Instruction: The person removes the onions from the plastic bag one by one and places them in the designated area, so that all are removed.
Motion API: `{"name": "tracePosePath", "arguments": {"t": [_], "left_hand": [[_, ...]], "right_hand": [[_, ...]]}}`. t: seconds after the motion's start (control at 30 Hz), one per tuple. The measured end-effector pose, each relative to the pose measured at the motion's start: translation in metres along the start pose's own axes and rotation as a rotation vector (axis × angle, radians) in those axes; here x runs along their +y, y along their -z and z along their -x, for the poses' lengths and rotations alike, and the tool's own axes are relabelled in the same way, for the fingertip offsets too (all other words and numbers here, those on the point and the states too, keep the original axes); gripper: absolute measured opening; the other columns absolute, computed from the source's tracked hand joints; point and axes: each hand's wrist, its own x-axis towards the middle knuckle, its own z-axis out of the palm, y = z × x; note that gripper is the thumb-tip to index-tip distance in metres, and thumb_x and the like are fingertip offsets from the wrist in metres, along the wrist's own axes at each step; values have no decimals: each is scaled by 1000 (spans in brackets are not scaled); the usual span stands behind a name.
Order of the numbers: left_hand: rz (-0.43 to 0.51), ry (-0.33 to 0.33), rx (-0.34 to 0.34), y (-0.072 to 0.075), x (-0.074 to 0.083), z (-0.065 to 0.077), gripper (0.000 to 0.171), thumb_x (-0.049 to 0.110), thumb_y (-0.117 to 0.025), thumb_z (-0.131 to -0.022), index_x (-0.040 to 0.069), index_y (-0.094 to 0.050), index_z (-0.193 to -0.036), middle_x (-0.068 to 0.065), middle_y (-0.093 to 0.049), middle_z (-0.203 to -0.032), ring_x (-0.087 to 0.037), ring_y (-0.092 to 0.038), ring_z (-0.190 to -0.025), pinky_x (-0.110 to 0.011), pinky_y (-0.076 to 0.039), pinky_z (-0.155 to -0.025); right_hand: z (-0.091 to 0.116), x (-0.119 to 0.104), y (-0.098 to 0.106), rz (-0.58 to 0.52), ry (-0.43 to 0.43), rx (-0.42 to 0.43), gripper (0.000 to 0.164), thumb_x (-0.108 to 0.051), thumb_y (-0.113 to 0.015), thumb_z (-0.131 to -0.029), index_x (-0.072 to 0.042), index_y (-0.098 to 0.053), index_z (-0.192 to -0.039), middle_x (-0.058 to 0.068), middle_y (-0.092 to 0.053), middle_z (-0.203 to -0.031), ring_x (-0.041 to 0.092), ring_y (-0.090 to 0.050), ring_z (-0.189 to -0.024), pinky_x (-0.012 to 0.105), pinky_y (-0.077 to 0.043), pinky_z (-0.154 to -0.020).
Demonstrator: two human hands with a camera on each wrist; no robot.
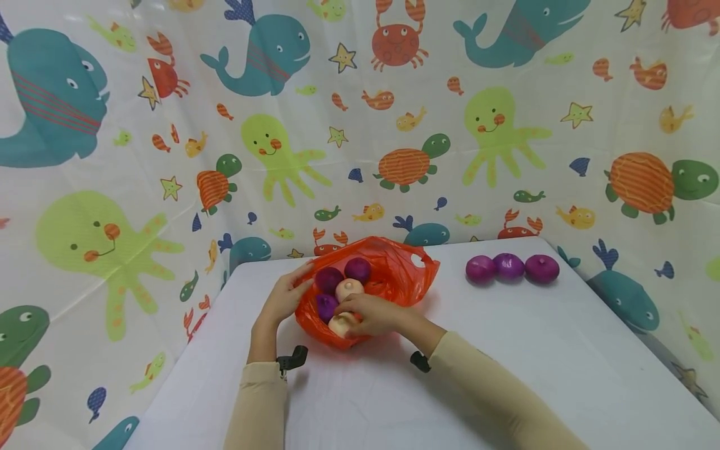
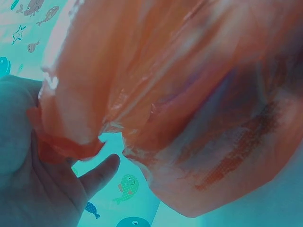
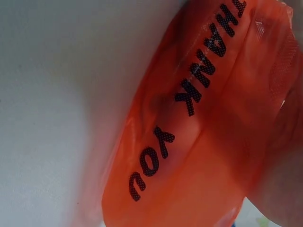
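Observation:
A red plastic bag (image 1: 394, 269) lies wide-mouthed on the table, printed with "THANK YOU" in the right wrist view. Inside are purple onions (image 1: 357, 269) and pale onions (image 1: 350, 287). At the bag's left rim, my left hand (image 1: 284, 299) holds the plastic between thumb and fingers, one finger extending straight below it in the left wrist view. My right hand (image 1: 372, 314) reaches into the bag's near side and grips a pale onion (image 1: 340, 324), partly covered by the fingers. In the right wrist view, the blurred hand (image 3: 279, 189) hides its fingertips against the bag.
Three purple onions (image 1: 509, 267) sit in a row on the white table (image 1: 506, 337) at the back right. A curtain (image 1: 349, 125) printed with sea animals hangs behind the table and along its sides.

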Motion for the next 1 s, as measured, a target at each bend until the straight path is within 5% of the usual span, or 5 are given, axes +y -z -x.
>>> {"name": "tracePosePath", "arguments": {"t": [0.43,0.7,1.0], "left_hand": [[-5,40,-11,3,-1,-2,69,-2,-59,-95,22,-45,-159,-4,-37,-168,-41,-41,-151,-52,-50,-109],[14,40,-14,5,-2,-2,69,-2,-60,-94,22,-47,-158,-5,-39,-168,-42,-56,-137,-47,-59,-98],[13,69,-9,3,-3,-1,69,-1,-60,-95,24,-47,-158,-6,-39,-167,-41,-58,-135,-45,-60,-97]], "right_hand": [[0,0,-8,-27,-107,16,55,-28,-81,-91,-24,-57,-141,-9,-65,-125,11,-60,-119,36,-53,-109],[1,-1,1,-40,-120,63,62,-40,-81,-89,-22,-57,-143,-6,-65,-132,17,-59,-125,41,-52,-111],[9,1,5,-94,-126,124,65,-40,-82,-88,-20,-57,-144,-3,-63,-139,19,-56,-130,43,-51,-111]]}}
